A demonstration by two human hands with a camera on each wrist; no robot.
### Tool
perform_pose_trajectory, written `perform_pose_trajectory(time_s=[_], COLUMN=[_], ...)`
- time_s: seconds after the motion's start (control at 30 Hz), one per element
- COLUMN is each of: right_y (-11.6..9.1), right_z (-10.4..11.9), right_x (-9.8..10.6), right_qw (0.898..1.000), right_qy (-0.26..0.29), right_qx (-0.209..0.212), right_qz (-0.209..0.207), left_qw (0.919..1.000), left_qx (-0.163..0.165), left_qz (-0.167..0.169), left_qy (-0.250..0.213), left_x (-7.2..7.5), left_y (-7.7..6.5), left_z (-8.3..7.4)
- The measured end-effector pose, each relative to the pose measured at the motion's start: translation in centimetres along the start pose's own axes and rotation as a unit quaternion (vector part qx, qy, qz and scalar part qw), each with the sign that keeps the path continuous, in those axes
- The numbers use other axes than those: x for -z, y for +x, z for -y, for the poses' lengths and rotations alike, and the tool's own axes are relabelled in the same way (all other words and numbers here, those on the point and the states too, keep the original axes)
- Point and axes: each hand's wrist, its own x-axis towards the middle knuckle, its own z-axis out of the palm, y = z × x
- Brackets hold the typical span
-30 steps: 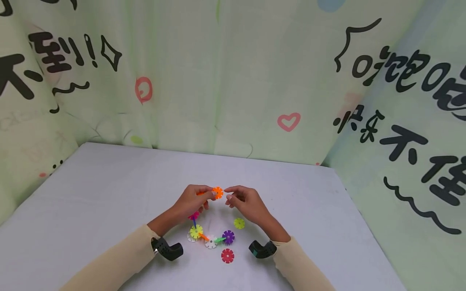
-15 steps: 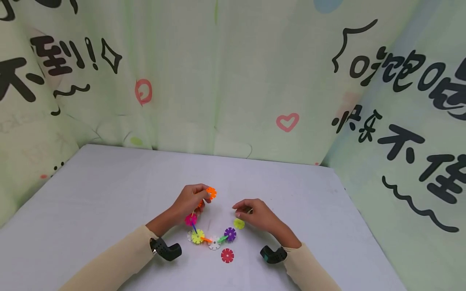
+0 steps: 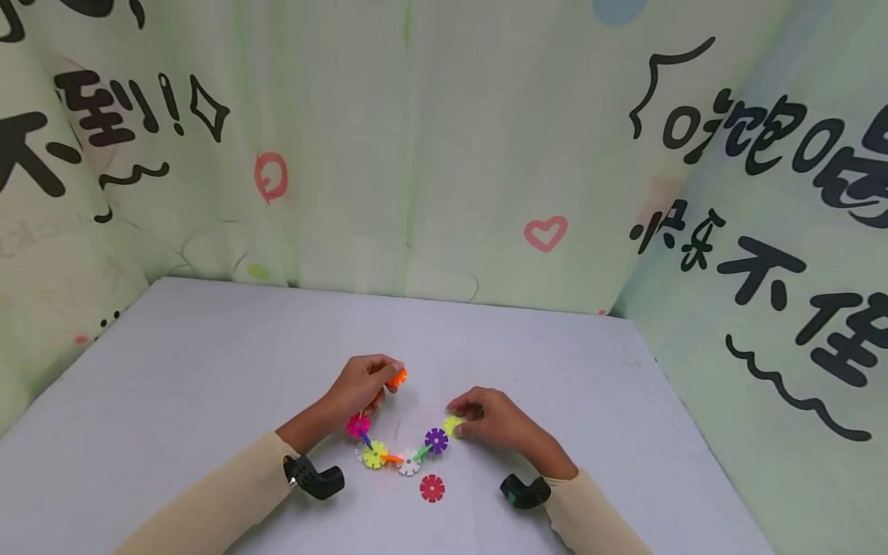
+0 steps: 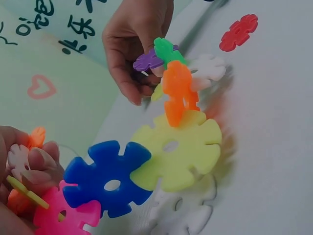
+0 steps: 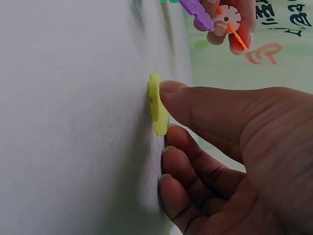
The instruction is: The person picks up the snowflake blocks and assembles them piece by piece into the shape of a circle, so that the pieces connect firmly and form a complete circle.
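Observation:
My left hand (image 3: 368,384) pinches one end of a chain of plastic snowflake discs, at an orange disc (image 3: 398,378). From there the chain curves through a pink disc (image 3: 358,425), a blue disc (image 4: 105,171), a yellow chain disc (image 4: 181,152), an orange link (image 4: 177,88), a white disc (image 3: 408,463) and a green link (image 4: 168,51) to a purple disc (image 3: 436,441). Its pieces slot into each other at angles. My right hand (image 3: 496,420) is at a separate yellow snowflake disc (image 5: 155,98) by the purple end, thumb and fingertips at its edges. Part of that disc is hidden.
A loose red disc (image 3: 432,488) lies flat on the white-covered table (image 3: 208,385), nearer me than the chain. Another white disc (image 4: 188,208) lies beneath the chain's yellow disc. A printed pale green curtain (image 3: 347,154) hangs around the table.
My right hand has moved away from the orange end, down and right to the loose yellow disc. My left hand has drawn slightly left and lower with the chain's end.

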Motion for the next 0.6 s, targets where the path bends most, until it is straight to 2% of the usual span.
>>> perform_pose_trajectory(time_s=[0.2,0.43,0.6], right_y=[-0.05,0.34,0.89], right_z=[0.22,0.40,0.40], right_x=[0.02,-0.06,-0.05], right_qw=[0.999,0.999,0.998], right_qy=[-0.034,-0.051,-0.058], right_qx=[0.017,-0.007,0.002], right_qz=[0.007,0.009,0.001], left_qw=[1.0000,0.9999,0.9999], left_qx=[0.005,0.006,0.005], left_qz=[-0.002,0.008,0.011], left_qy=[0.001,-0.006,-0.008], left_x=[-0.02,-0.03,-0.01], left_y=[-0.08,-0.26,-0.31], left_z=[0.13,0.23,0.18])
